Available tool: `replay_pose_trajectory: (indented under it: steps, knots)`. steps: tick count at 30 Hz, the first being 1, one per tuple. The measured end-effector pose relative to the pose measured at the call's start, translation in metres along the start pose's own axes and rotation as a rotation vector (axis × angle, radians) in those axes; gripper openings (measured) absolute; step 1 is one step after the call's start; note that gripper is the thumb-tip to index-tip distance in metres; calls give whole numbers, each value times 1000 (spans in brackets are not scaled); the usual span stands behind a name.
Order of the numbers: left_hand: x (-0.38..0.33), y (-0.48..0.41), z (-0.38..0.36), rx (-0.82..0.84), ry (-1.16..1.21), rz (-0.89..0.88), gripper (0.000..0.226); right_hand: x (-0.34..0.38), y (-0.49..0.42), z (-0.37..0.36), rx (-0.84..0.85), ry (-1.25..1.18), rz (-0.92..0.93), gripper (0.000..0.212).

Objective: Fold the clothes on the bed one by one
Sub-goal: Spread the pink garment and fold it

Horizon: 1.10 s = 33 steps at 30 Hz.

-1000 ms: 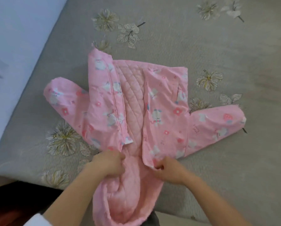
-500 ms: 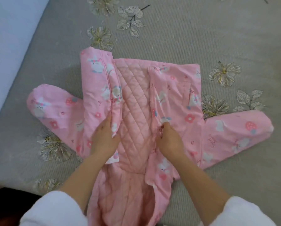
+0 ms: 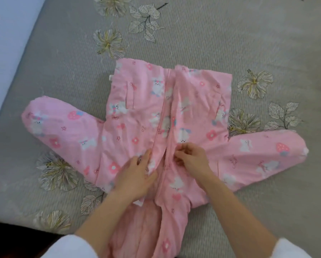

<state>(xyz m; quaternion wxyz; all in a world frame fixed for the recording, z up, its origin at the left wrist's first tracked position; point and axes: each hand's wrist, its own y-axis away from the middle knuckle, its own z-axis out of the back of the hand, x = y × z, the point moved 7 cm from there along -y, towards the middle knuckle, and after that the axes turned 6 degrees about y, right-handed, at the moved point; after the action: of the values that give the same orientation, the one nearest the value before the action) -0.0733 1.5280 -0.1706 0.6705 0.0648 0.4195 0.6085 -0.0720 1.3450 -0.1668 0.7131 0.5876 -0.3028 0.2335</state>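
The pink quilted jacket (image 3: 137,112) lies flat in front of me on the grey flowered bed (image 3: 230,34), outer side up. It is printed with white bunnies, red flowers and strawberries. Its two front panels are drawn together and meet along the middle, where a short run of zipper teeth shows at the near end. Each panel has a slit pocket. The hem lies at the far side. The hood comes toward me past the bed's near edge, its plain pink lining showing. The left sleeve (image 3: 63,131) spreads left and slightly far, and the right sleeve (image 3: 267,155) spreads right, both flat.
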Motion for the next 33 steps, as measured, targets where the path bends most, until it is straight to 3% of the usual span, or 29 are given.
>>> replay_pose_trajectory:
  steps: [4,7,9,11,15,18,20,22,25,27,29,33]
  knots:
    - [7,0,0,-104,194,-59,59,-8,0,-22,98,268,62,29]
    - [11,6,6,-155,277,-114,53,-8,8,-15,-49,336,104,26]
    - [13,14,10,-208,255,-159,50,-11,18,-3,-176,508,133,16]
    - [18,23,11,-267,239,-158,46,-19,29,-2,-144,634,143,8]
    - [21,26,-23,-19,91,-110,52,-42,49,-27,263,850,212,39]
    - [18,23,-18,56,150,-132,48,-40,56,-16,292,762,164,46]
    - [19,27,-1,52,157,-180,42,-30,70,-9,212,931,360,49]
    - [21,39,22,-65,27,-306,42,-28,98,-14,175,1190,691,57]
    - [30,70,35,-145,-213,-616,55,-74,142,-27,364,1576,1005,81]
    - [51,89,24,-66,-408,-723,77,-116,159,-29,543,1738,1088,95]
    - [72,103,7,47,-614,-769,99,-142,166,-34,547,1809,1135,93]
    - [81,106,-15,136,-775,-793,90,-144,151,-41,464,1745,971,97]
